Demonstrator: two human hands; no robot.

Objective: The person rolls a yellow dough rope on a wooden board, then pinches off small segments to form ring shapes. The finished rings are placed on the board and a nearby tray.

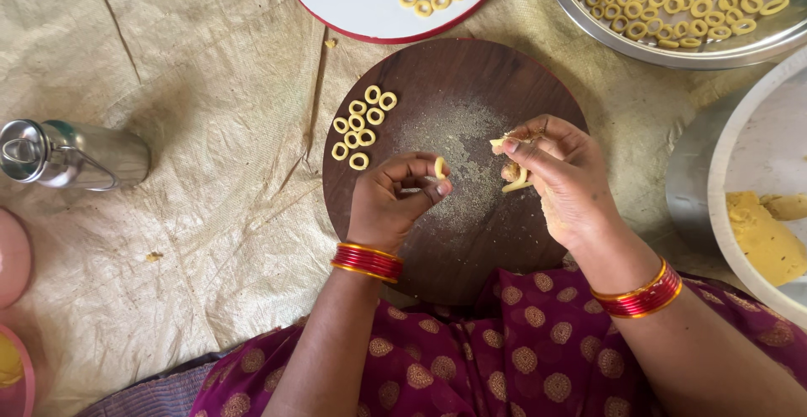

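Note:
A round dark wooden board (471, 72) lies in front of me, dusted with flour in the middle. Several small yellow dough rings (361, 124) sit in a cluster on its left part. My left hand (395, 198) hovers over the board and pinches a small curled dough piece (440, 167) between thumb and fingertips. My right hand (559, 177) is beside it, closed on a lump of yellow dough with a thin dough strand (516, 183) hanging from the fingers. Both wrists wear red and gold bangles.
A white round plate (353, 1) with dough rings lies beyond the board. A steel tray (672, 51) full of rings is top right. A white bowl (723, 173) with yellow dough sits right. A steel bottle (71, 155) lies left on the tan sheet.

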